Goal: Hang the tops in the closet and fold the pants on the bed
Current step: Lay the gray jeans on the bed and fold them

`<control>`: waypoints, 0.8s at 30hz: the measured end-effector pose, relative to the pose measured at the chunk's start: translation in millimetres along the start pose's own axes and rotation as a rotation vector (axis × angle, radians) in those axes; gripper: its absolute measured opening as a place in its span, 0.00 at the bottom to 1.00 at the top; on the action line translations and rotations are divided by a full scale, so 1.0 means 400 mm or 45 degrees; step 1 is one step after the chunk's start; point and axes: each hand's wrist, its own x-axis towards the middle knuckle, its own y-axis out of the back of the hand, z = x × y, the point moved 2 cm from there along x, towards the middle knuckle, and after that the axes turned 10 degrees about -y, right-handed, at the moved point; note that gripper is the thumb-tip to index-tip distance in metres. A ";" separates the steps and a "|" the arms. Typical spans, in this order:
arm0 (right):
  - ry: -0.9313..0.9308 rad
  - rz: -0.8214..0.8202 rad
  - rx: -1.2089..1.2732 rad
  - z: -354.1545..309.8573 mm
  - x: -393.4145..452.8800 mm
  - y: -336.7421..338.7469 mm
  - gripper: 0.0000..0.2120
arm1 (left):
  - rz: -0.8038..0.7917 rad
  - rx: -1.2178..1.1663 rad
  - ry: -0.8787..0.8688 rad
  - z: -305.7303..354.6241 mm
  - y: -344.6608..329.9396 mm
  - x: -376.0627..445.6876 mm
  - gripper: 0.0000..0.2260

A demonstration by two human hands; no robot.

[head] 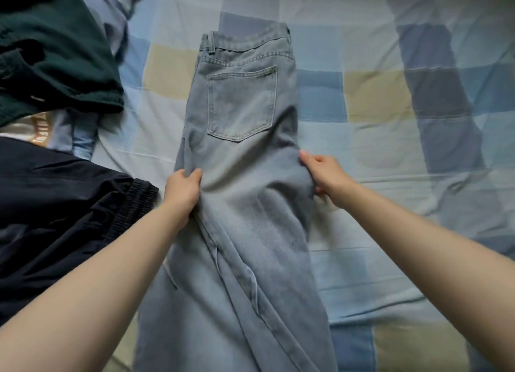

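Light blue jeans (239, 154) lie lengthwise on the bed, folded leg over leg, waistband at the far end and a back pocket facing up. My left hand (182, 189) grips the jeans' left edge just below the seat, thumb on top of the denim. My right hand (324, 175) pinches the right edge at the same height, fingers tucked under the fabric. The legs run toward me and out of the bottom of the view.
The bed sheet (376, 98) is checked in blue, grey and beige. At the left lie a dark green garment (55, 57), a dark navy garment with an elastic waistband (64, 204), and a pale printed piece (39, 129) between them.
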 end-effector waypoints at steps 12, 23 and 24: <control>-0.184 0.069 0.644 0.072 -0.015 0.040 0.10 | -0.018 -0.005 0.028 0.017 0.020 0.021 0.16; 0.219 0.168 -0.163 0.172 -0.044 0.023 0.15 | -0.175 0.181 0.126 0.026 0.040 -0.114 0.26; 0.229 0.195 -0.230 0.167 -0.038 0.016 0.15 | -0.184 0.184 0.140 0.020 0.047 -0.137 0.23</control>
